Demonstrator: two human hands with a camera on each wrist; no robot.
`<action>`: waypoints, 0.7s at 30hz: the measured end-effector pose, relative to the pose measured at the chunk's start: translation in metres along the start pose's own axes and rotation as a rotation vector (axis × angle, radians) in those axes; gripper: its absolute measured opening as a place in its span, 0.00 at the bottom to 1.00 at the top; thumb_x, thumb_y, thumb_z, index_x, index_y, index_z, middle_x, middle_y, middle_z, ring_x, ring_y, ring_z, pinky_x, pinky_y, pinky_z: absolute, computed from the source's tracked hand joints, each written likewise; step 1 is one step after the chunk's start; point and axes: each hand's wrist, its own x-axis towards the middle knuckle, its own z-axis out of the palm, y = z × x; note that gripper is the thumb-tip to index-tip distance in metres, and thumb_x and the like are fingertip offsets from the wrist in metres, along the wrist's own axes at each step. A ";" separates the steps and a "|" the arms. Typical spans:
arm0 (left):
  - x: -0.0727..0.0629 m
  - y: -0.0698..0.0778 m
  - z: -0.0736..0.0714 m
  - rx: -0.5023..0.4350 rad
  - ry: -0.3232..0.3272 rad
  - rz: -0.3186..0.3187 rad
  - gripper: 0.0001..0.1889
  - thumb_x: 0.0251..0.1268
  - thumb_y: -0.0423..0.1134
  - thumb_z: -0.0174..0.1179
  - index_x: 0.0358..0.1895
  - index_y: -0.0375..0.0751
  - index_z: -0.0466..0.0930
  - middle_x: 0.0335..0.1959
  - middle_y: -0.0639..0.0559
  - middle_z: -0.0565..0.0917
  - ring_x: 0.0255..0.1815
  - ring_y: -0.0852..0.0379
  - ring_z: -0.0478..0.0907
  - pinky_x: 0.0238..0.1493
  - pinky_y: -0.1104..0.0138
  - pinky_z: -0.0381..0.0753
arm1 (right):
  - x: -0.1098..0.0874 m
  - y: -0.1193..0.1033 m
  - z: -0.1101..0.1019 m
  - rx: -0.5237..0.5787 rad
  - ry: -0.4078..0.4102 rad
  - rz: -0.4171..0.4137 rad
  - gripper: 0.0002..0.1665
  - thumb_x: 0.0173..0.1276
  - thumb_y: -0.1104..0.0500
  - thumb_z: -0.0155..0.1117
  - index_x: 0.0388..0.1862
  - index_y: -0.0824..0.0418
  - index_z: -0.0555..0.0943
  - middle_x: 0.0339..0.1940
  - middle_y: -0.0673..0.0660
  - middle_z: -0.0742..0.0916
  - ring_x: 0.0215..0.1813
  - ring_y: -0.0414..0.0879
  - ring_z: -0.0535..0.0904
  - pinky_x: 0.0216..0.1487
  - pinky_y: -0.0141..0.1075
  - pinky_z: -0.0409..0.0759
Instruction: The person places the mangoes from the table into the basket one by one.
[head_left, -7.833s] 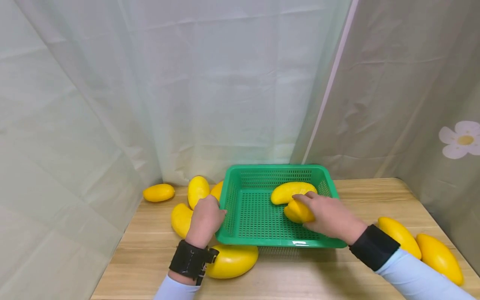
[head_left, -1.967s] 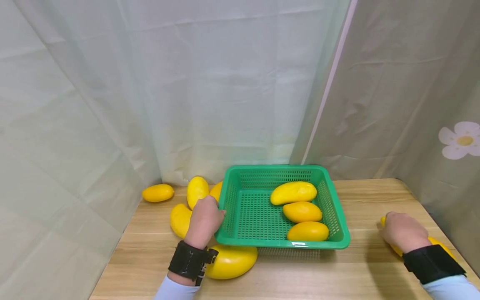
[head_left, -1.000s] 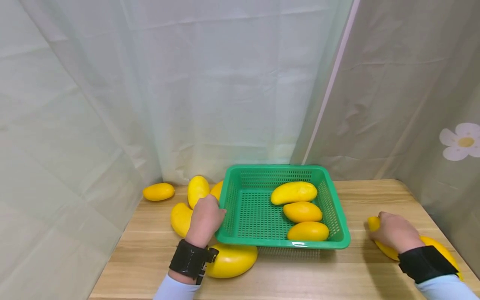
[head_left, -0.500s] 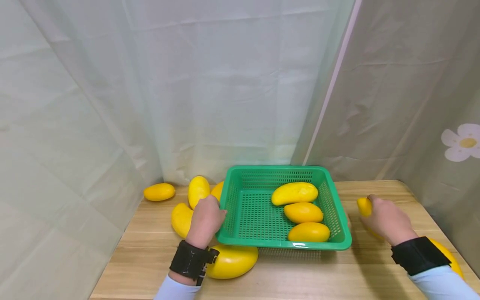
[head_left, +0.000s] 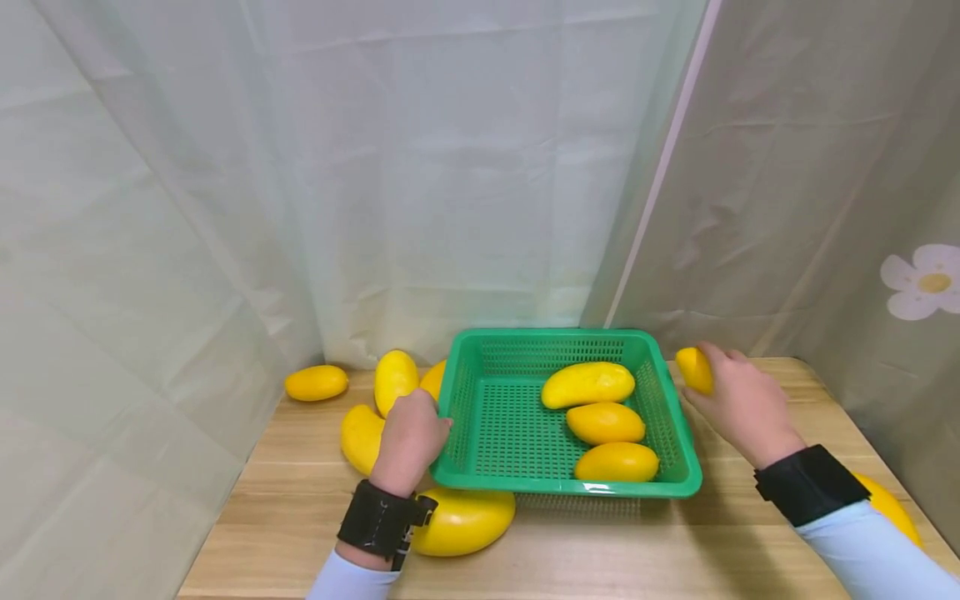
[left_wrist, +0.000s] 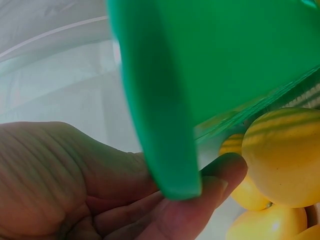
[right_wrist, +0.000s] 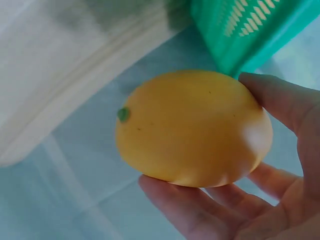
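Observation:
My left hand grips the left rim of a green plastic basket; in the left wrist view thumb and fingers pinch the basket's edge. Three yellow mangoes lie along the basket's right side: a back one, a middle one and a front one. Just outside the right rim, above the table, my right hand holds another mango. Its thumb and fingers span this mango in the right wrist view, its green stem tip pointing away from the palm.
Several mangoes lie left of the basket, among them a small one at the far left and a large one by the basket's front left corner. One mango lies partly behind the right wrist. Curtains close off the wooden table's back and sides.
A third mango now lies at the basket's front right. My right hand has picked up another mango from the right and carried it up and leftward to the basket. The left hand has stayed put.

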 end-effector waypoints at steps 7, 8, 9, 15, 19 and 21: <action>0.000 -0.001 0.000 -0.001 0.001 0.000 0.11 0.57 0.41 0.65 0.25 0.36 0.80 0.14 0.48 0.76 0.14 0.57 0.73 0.16 0.70 0.69 | 0.013 -0.030 -0.001 0.010 0.069 -0.097 0.38 0.53 0.54 0.71 0.62 0.63 0.69 0.50 0.72 0.79 0.35 0.64 0.80 0.30 0.55 0.79; 0.000 -0.001 0.000 -0.003 -0.001 -0.001 0.11 0.57 0.41 0.65 0.25 0.36 0.80 0.14 0.48 0.76 0.14 0.57 0.73 0.16 0.70 0.69 | 0.014 -0.035 -0.001 0.015 0.075 -0.110 0.38 0.53 0.54 0.71 0.62 0.63 0.69 0.50 0.72 0.79 0.36 0.64 0.81 0.31 0.55 0.79; 0.000 -0.001 0.000 -0.003 -0.001 -0.002 0.11 0.57 0.41 0.65 0.25 0.36 0.80 0.14 0.48 0.76 0.15 0.57 0.73 0.16 0.70 0.69 | 0.015 -0.040 -0.001 0.019 0.076 -0.119 0.38 0.54 0.54 0.71 0.63 0.62 0.69 0.51 0.72 0.79 0.36 0.64 0.81 0.32 0.55 0.80; 0.001 0.000 0.000 0.001 -0.002 -0.005 0.11 0.57 0.41 0.65 0.25 0.36 0.80 0.15 0.48 0.76 0.15 0.56 0.73 0.17 0.70 0.69 | 0.017 -0.061 0.001 0.049 0.033 -0.137 0.41 0.55 0.52 0.70 0.66 0.60 0.66 0.56 0.70 0.78 0.42 0.64 0.81 0.38 0.55 0.81; 0.000 0.000 0.000 0.003 0.002 0.001 0.11 0.57 0.41 0.65 0.25 0.35 0.80 0.15 0.48 0.76 0.15 0.56 0.73 0.17 0.70 0.69 | 0.019 -0.073 0.005 0.054 -0.008 -0.163 0.41 0.56 0.49 0.70 0.66 0.59 0.66 0.56 0.68 0.78 0.40 0.61 0.82 0.37 0.52 0.82; 0.000 0.000 0.000 0.006 0.003 0.004 0.11 0.57 0.41 0.65 0.25 0.35 0.80 0.15 0.48 0.76 0.15 0.56 0.73 0.17 0.70 0.69 | 0.020 -0.080 0.007 0.059 -0.033 -0.180 0.41 0.56 0.48 0.70 0.66 0.59 0.67 0.56 0.67 0.78 0.39 0.60 0.83 0.36 0.51 0.82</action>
